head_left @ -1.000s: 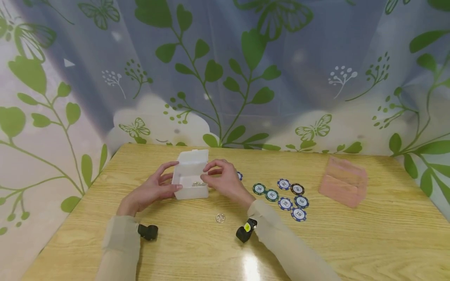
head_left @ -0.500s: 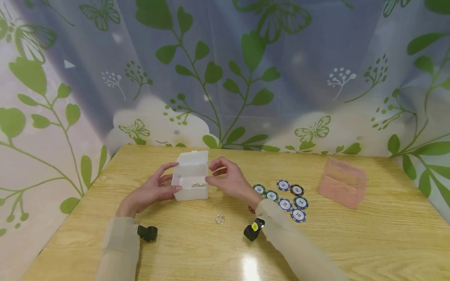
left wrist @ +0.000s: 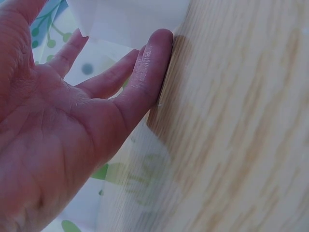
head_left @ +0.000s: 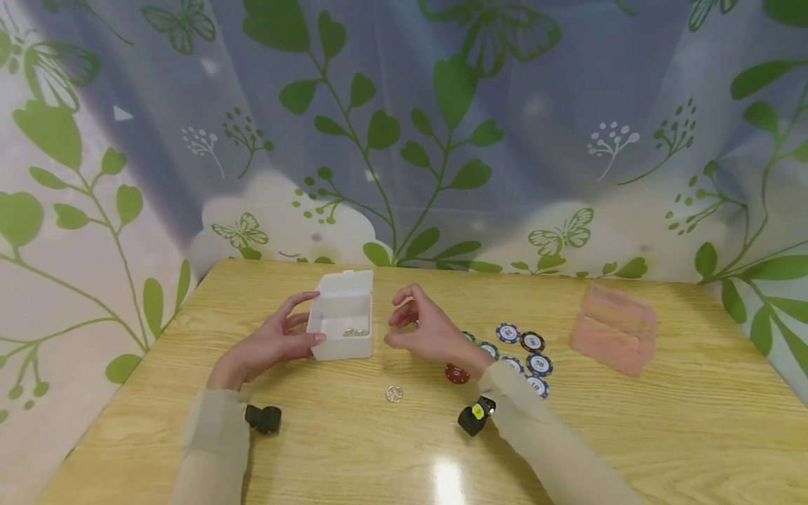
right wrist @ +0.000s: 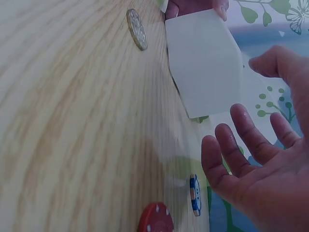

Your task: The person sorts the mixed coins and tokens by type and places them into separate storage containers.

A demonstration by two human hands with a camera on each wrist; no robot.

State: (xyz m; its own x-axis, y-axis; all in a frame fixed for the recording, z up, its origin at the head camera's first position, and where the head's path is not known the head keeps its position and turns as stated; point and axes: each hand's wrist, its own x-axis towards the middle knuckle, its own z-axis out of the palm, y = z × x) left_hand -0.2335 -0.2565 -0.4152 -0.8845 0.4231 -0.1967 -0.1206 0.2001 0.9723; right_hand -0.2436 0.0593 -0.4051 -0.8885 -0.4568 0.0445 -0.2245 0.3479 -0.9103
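A white lidded box (head_left: 341, 347) stands on the table with its lid raised and several shiny coins (head_left: 355, 333) inside. My left hand (head_left: 278, 342) holds the box from the left, thumb at the front rim and fingers along the side; the left wrist view shows the fingers (left wrist: 149, 67) against its wall. To the right of the box hovers my right hand (head_left: 429, 335), its fingers loosely bent and apart from the box (right wrist: 205, 63). Nothing shows between those fingers in the right wrist view. One coin (head_left: 394, 394) lies on the table in front of the box.
Several poker chips lie right of centre, among them a red chip (head_left: 457, 373), a black chip (head_left: 533, 341) and a blue chip (head_left: 508, 332), some partly behind my right forearm. Farther right is a translucent pink case (head_left: 615, 328). A patterned curtain (head_left: 404, 140) hangs behind the table.
My right hand has moved from the box's right edge farther right, away from it. The red chip has come into view. My left hand and the box stay in place.
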